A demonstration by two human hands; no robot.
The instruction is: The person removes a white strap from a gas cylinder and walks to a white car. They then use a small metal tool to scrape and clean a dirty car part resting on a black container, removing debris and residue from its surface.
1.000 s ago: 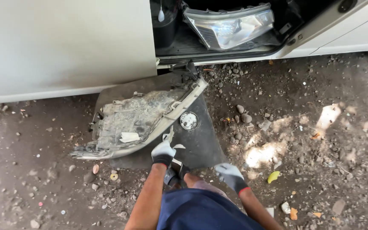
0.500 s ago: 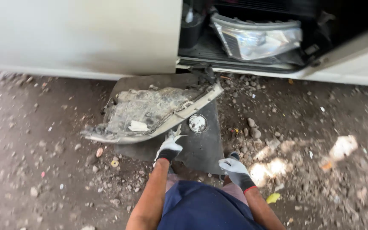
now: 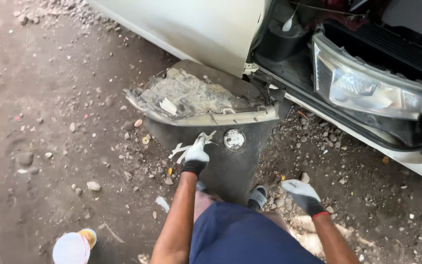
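Left hand (image 3: 196, 155), white glove, fingers spread wide with no grip, reaches over the dark panel (image 3: 230, 166) lying on the dirt below the car (image 3: 196, 24). Right hand (image 3: 303, 195), gloved, hangs loosely open over gravel, holding nothing.

Risks, as a judgement: the mud-caked liner (image 3: 196, 98) rests loose on the panel and could slide if nudged; its pale edge looks cracked and jagged, likely to snag a glove. Loose stones give poor footing.

Panel is flat, matte black, with a round silver cap (image 3: 234, 140). Headlight (image 3: 367, 83) is glossy clear plastic.

Dirt ground (image 3: 50, 122), scattered stones, sunlit patches lower right.
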